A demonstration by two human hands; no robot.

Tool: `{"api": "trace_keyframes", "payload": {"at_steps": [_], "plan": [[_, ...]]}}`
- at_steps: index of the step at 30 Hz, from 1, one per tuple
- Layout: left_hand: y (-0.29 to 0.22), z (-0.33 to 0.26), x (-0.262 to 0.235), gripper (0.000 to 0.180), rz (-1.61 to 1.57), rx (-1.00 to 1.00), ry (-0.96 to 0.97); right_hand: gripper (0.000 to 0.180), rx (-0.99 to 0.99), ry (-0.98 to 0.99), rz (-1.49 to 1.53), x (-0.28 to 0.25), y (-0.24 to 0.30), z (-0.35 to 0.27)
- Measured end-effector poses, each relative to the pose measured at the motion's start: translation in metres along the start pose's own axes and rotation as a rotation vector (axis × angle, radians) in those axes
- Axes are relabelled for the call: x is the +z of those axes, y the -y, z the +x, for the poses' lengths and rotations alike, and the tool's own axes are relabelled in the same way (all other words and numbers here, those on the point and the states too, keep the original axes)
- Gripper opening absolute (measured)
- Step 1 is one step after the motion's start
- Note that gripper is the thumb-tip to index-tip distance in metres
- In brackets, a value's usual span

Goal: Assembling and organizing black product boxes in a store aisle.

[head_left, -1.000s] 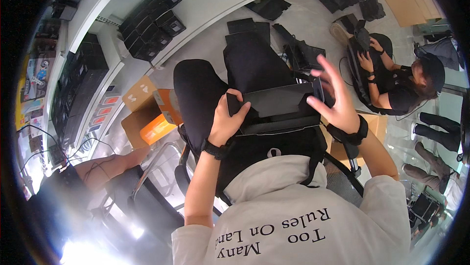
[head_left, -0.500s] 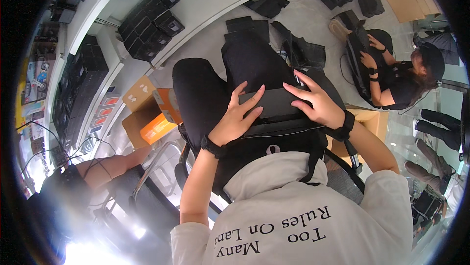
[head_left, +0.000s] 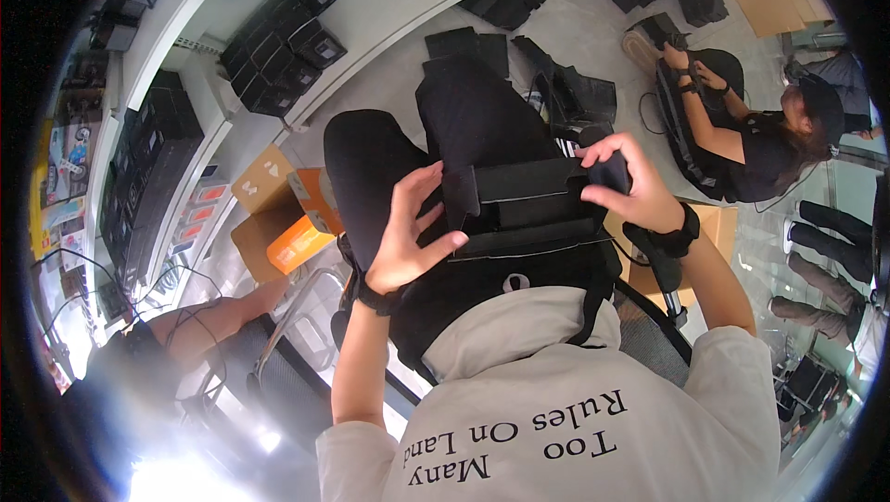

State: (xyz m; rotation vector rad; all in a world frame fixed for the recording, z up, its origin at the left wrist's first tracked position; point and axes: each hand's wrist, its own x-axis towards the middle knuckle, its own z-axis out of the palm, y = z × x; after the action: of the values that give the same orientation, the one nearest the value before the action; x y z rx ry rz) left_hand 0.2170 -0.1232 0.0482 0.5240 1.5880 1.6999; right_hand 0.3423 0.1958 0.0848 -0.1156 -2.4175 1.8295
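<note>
Across my lap lies a black cardboard box (head_left: 528, 213), partly folded, with its long panels raised and an open recess between them. My left hand (head_left: 408, 235) is beside the box's left end, thumb spread from the fingers; the fingertips are near or touching the left side flap (head_left: 461, 194). At the other end my right hand (head_left: 644, 194) has thumb and fingers on either side of the dark right end flap (head_left: 607, 171), gripping it. The far fingertips of both hands are partly hidden.
Flattened black cardboard pieces (head_left: 579, 94) lie on the floor ahead. Shelves at left hold stacked black boxes (head_left: 283, 52). An open brown carton (head_left: 255, 238) with an orange pack stands left of my legs. A co-worker (head_left: 732, 131) sits at right; another person's arm (head_left: 222, 317) shows at lower left.
My hands have moved apart to the box's two ends. The flat panel they pressed now stands opened up, showing a recess. The co-worker's arm has moved forward, toward their foot.
</note>
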Motion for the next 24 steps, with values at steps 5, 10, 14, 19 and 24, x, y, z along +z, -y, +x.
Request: {"api": "trace_keyframes", "payload": {"at_steps": [5,10,14,19,24], "plan": [[-0.011,0.013,0.018,0.070,0.325,-0.135,-0.064,0.037,-0.177,0.093,-0.494,0.019,0.025,0.008],[0.006,0.007,0.000,0.052,-0.070,0.074,-0.065,0.024,-0.070,-0.135,-0.549,0.028,0.026,0.015],[0.007,-0.003,-0.016,0.088,0.117,0.211,0.183,0.018,-0.044,-0.210,-0.515,0.023,0.013,0.016],[0.012,-0.021,0.010,0.077,0.184,0.151,-0.105,0.017,-0.009,-0.209,-0.350,0.024,0.004,0.012],[0.017,-0.008,0.028,0.054,0.302,0.174,-0.340,0.016,0.194,0.183,0.149,-0.002,0.009,0.017]]}}
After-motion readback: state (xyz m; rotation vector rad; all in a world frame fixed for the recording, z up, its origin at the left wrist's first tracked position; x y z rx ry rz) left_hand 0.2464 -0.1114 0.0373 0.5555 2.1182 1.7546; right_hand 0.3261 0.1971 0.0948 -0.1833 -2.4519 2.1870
